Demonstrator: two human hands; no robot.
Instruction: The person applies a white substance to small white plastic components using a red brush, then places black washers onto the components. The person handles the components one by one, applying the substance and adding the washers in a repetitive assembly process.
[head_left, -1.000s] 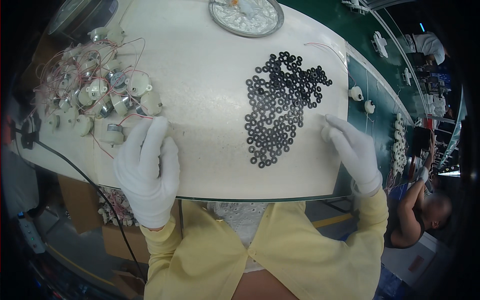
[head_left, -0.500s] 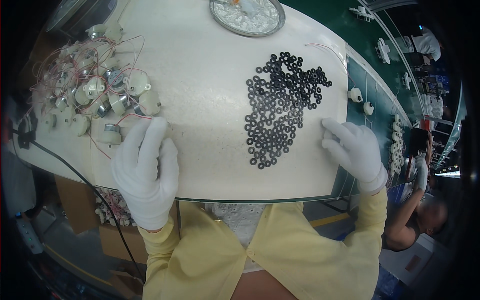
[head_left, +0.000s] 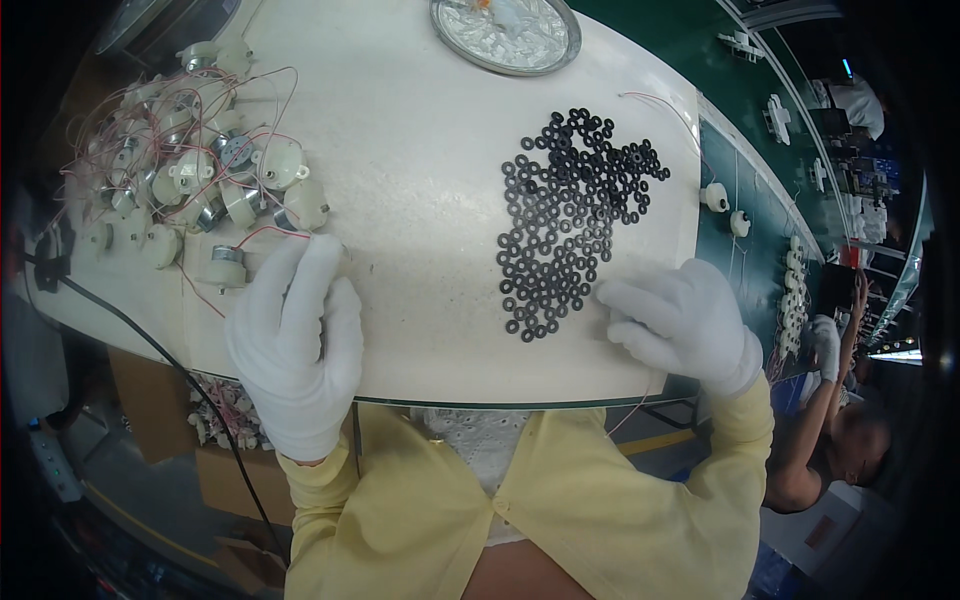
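Observation:
My white-gloved left hand (head_left: 295, 345) rests on the near left of the table, fingers stretched forward and thumb apart. The tip of a red wire reaches its fingertips, running from a small white-and-metal motor (head_left: 222, 267) just beside it. My gloved right hand (head_left: 685, 325) has its fingers bent loosely over the tabletop, close to the lower right of the black rubber rings (head_left: 548, 265). A thin pink wire (head_left: 640, 402) hangs from under this hand over the table edge; what the hand holds is hidden.
A heap of wired motors (head_left: 190, 165) covers the far left. A round metal tray (head_left: 515, 68) lined with clear plastic stands at the back. More motors (head_left: 793, 300) lie on the green strip at right, with a co-worker (head_left: 830, 430) beyond. A black cable (head_left: 150, 340) crosses the left edge.
My right hand has moved left toward the rings, and a pink wire now shows hanging below it. My left hand stays nearly in place. The co-worker's arms have shifted.

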